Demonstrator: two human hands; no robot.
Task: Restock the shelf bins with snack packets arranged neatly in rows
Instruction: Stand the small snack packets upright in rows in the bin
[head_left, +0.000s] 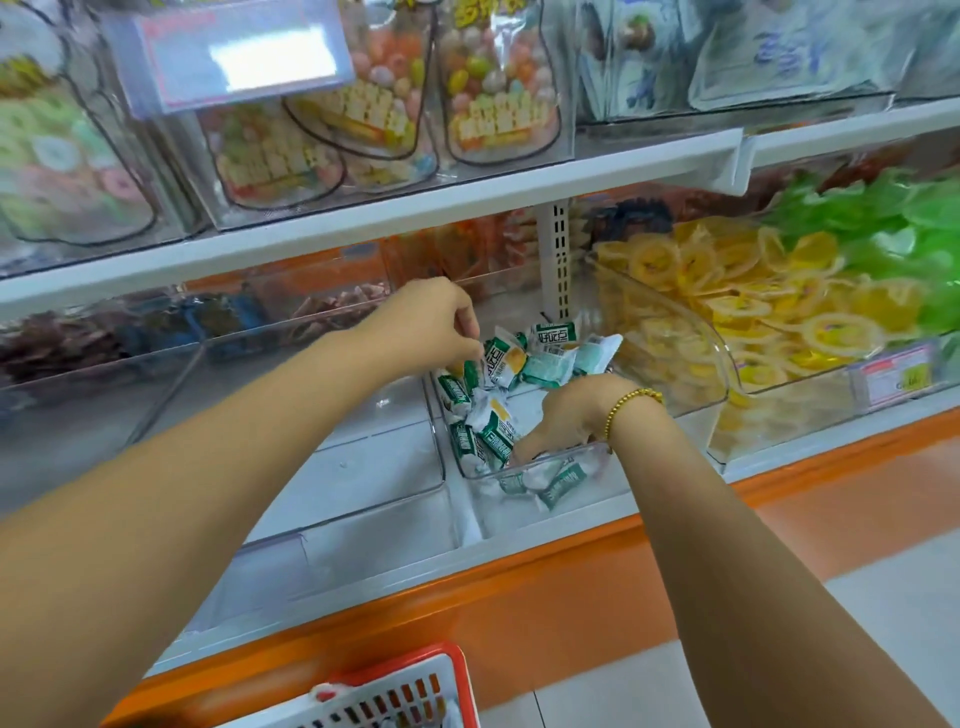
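A clear plastic shelf bin (566, 470) in the middle of the lower shelf holds several green-and-white snack packets (550, 353), lying in a loose jumble. My left hand (431, 317) hovers over the back left of the pile, its curled fingertips pinching a green-and-white packet (496, 358). My right hand (563, 415), with a gold bead bracelet at the wrist, reaches down into the front of the bin. Its fingers are buried among the packets (488, 436), so what they hold is hidden.
A bare clear bin (374, 467) sits to the left. A bin of yellow ring sweets (727, 312) and green packets (883, 218) lie to the right. Candy jars (498, 104) fill the upper shelf. A red and white basket (410, 691) sits below, by the orange shelf base.
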